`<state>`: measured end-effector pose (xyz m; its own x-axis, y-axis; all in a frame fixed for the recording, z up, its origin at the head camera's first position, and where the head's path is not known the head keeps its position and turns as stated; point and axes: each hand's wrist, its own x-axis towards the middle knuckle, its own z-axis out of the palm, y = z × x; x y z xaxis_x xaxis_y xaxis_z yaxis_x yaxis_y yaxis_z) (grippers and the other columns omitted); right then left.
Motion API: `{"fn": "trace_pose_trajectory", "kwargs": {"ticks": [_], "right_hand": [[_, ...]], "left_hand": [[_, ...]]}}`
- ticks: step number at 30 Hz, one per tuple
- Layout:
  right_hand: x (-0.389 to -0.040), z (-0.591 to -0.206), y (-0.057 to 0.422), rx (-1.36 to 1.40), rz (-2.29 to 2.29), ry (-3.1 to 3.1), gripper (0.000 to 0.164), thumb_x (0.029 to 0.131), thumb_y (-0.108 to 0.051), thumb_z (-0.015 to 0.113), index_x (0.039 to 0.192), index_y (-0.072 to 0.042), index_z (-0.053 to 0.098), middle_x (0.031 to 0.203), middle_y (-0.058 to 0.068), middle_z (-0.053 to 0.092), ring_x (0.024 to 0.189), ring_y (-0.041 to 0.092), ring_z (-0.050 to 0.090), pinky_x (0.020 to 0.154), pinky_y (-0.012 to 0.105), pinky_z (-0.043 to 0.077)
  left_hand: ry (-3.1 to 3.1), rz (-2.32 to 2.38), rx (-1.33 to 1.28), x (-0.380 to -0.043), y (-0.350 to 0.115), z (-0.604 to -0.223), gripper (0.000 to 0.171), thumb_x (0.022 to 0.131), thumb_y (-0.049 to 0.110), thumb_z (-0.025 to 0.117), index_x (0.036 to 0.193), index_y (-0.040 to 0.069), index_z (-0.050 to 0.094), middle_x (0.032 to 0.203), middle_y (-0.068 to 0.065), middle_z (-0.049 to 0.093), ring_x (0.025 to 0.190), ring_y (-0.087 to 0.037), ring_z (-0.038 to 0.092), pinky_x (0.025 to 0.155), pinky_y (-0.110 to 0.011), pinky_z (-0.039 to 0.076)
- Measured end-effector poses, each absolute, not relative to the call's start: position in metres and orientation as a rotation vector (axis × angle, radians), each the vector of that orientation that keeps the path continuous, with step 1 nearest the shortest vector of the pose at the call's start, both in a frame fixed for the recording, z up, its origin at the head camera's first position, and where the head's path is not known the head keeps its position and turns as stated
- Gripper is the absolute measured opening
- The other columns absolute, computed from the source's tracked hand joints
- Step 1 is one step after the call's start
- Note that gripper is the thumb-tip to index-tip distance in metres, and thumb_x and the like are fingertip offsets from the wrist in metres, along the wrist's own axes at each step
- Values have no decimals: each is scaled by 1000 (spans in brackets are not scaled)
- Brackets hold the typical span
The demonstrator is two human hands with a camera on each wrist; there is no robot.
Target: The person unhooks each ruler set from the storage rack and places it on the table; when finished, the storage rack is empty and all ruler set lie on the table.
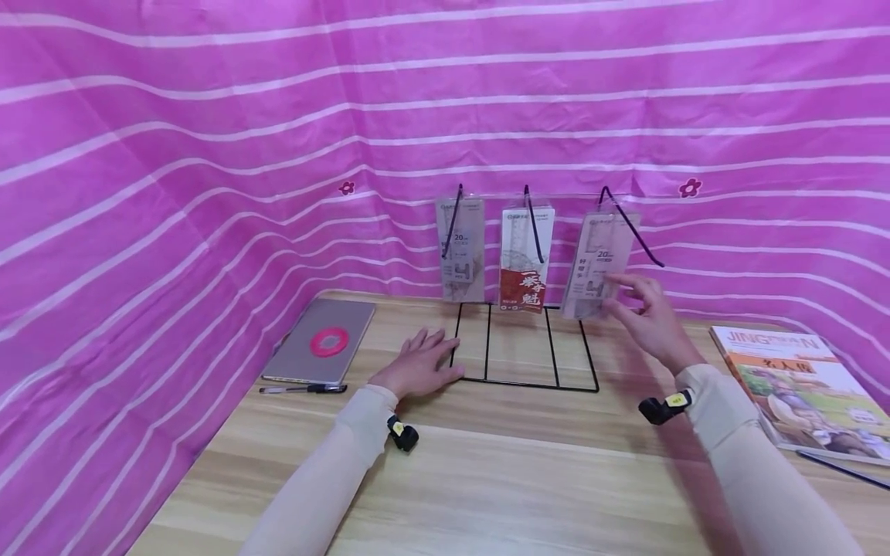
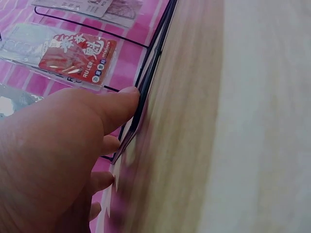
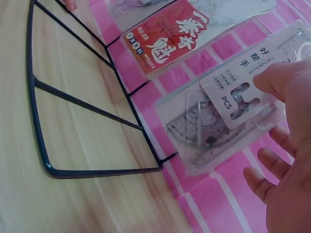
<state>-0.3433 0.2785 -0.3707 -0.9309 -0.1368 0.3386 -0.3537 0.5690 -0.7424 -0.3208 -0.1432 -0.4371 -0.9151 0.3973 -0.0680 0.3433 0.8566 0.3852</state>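
Observation:
A black wire display rack (image 1: pixel 528 384) stands on the table, its three hooks holding clear ruler packs. The left pack (image 1: pixel 469 266) and right pack (image 1: pixel 591 255) have grey-white cards; the middle pack (image 1: pixel 526 286) has a red and white one. My right hand (image 1: pixel 650 316) pinches the right pack near its lower right edge. In the right wrist view the thumb (image 3: pixel 272 80) lies on its front; the index finger is hidden behind it. My left hand (image 1: pixel 420 367) rests with extended fingers at the rack's front left corner, its thumb (image 2: pixel 124 104) touching the black wire.
On the left lie a grey notebook (image 1: pixel 292 347) with a pink ring (image 1: pixel 314 344) and a pen (image 1: pixel 306 389). A magazine (image 1: pixel 799 386) and a dark thin rod (image 1: pixel 841 469) lie at the right. Pink striped cloth (image 1: pixel 208 154) hangs behind and beside the table (image 1: pixel 514 486).

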Motion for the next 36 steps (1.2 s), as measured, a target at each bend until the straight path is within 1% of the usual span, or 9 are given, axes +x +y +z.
{"fn": "trace_pose_trajectory", "kwargs": {"ticks": [3,6,10,13,19,24,29,33,36], "right_hand": [[-346,-371,276,401,1306,-2566,59,106,-32,65,159,-17,46,155,26,36,132,45,52,85,23,51],[-345,-372,274,388,1317,-2524,56,106,-28,65,158,-12,48,152,25,43,129,35,54,85,15,49],[-341,-375,267,377,1289,-2376,43,104,-15,66,145,-3,58,134,22,61,109,6,60,84,5,47],[-339,-375,259,353,1254,-2264,32,103,-10,67,133,1,65,116,17,68,91,-7,59,76,4,49],[-331,-373,251,311,1213,-2189,31,101,-6,67,132,-2,66,100,14,68,76,-6,57,64,7,47],[-322,-368,251,322,1178,-2208,37,103,-7,65,140,-8,65,101,25,73,77,-8,58,68,6,47],[-309,-366,256,318,1135,-2231,39,105,-10,63,145,-13,63,107,24,74,81,-10,59,69,5,49],[-296,-364,264,322,1091,-2229,39,105,-10,64,144,-14,65,102,19,74,81,-10,59,67,5,49],[-284,-362,269,332,1080,-2226,39,104,-10,65,143,-15,66,99,5,73,81,-9,59,67,6,49]], "left_hand": [[2889,558,576,-320,-145,-438,74,104,64,49,166,28,34,178,-8,16,165,-41,1,132,-63,3],[2883,564,581,-321,-145,-438,75,104,65,49,167,28,33,178,-9,15,165,-41,1,132,-63,4],[2883,564,584,-321,-144,-439,76,104,66,48,167,27,30,178,-10,13,164,-42,2,132,-64,4],[2898,549,570,-321,-144,-438,77,103,66,48,168,28,29,178,-9,13,164,-42,3,132,-64,5],[2899,539,574,-320,-145,-437,78,103,66,48,167,27,30,178,-10,15,164,-43,6,132,-64,6],[2910,538,564,-318,-146,-436,77,103,65,49,167,26,33,177,-11,17,164,-43,8,131,-65,6],[2912,531,561,-317,-146,-434,77,103,66,51,166,26,34,177,-12,18,164,-44,9,131,-66,3],[2904,534,568,-317,-145,-435,78,102,67,51,166,26,34,177,-12,19,164,-44,8,131,-66,2],[2904,538,564,-317,-144,-434,78,102,67,52,166,26,34,177,-11,19,164,-44,8,131,-66,1]]}}
